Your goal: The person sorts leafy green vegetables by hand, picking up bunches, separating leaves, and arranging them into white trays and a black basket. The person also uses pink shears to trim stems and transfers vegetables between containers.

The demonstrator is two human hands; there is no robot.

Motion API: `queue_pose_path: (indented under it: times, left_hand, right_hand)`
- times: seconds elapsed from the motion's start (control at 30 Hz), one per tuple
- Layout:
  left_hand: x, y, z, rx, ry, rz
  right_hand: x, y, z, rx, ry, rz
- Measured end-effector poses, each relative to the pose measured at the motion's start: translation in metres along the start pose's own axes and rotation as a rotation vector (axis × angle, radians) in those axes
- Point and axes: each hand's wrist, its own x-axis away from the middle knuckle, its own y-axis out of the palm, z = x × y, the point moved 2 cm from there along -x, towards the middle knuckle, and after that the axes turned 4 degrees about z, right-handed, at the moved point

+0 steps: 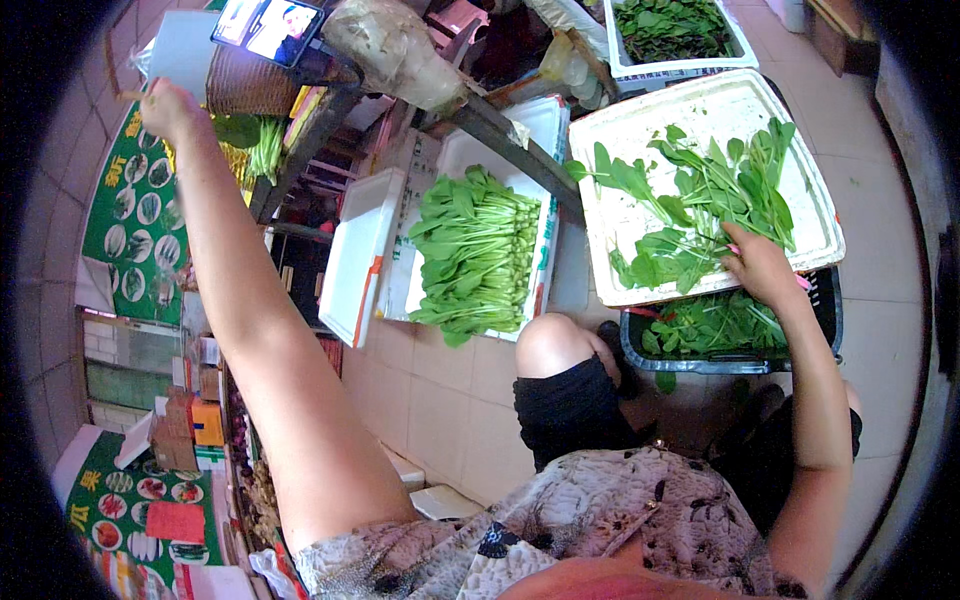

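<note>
My left hand (pixel 172 112) is raised at the upper left, fingers curled, beside a brown ribbed container (pixel 251 84); whether the thin pale tip in front of it is a finger or an object is unclear. Over a white foam lid or tray (pixel 607 255) at the right, my right hand (pixel 765 262) is closed around a small pink-handled tool (pixel 802 281), its working end mostly hidden. Loose leafy greens (pixel 757 187) lie on this tray, touching my fingertips. Left of it, neatly stacked greens (pixel 472 251), stems facing right, fill a white foam box (pixel 555 142).
A black crate (pixel 697 366) with greens sits beneath the tray, near my knees. A dark beam (pixel 517 142) slants between box and tray. Another foam box (pixel 742 64) of greens stands at the top right. A lit phone (pixel 270 30) is mounted at the upper left.
</note>
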Motion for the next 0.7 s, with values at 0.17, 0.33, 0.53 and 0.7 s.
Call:
queue_pose_path:
  times: [0.17,0.33,0.53,0.7]
  left_hand:
    - [0.144,0.021,0.124,0.437,-0.006,-0.175]
    - [0.360,0.050,0.131,0.368,-0.328,-0.940]
    - [0.549,0.083,0.080,0.007,-0.268,-1.298]
    - [0.609,0.112,0.057,-0.101,0.038,-1.240]
  right_hand:
    - [-0.002,-0.006,0.009,0.006,0.021,0.042]
    - [-0.011,0.001,0.031,0.119,-0.028,0.159]
    - [-0.013,-0.036,0.032,0.256,0.156,0.194]
    - [-0.011,-0.025,0.047,0.111,0.208,0.179]
